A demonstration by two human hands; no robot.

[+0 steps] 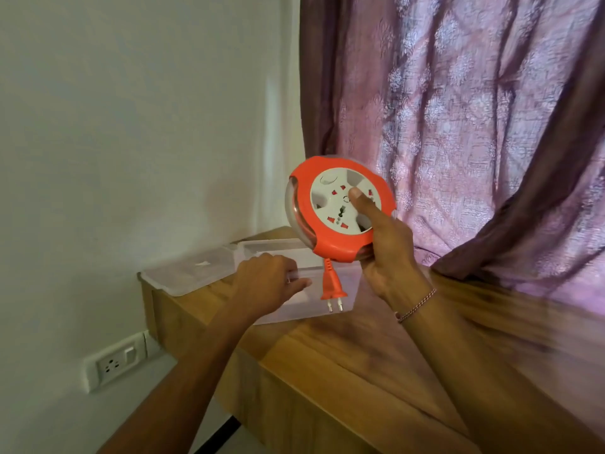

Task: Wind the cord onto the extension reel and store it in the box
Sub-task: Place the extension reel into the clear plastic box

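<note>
Reel first: we see a round extension unit with an orange scalloped plastic rim, a white socket face dotted with red shutters and a clear side wall, held tilted in the air just above the box. Our right hand grips it from below the rim, thumb pressed flat on the white face, fingers curled behind. A short orange cord stub hangs from the reel's lower edge, ending in a two-pin plug that dangles over the box. That box is a shallow, frosted, translucent plastic tub resting on a wood-grain ledge. Our left hand curls over the box's near rim, holding it. Beside the box, away from the reel, lies its matching lid. Behind the reel hangs a mauve patterned curtain.
</note>
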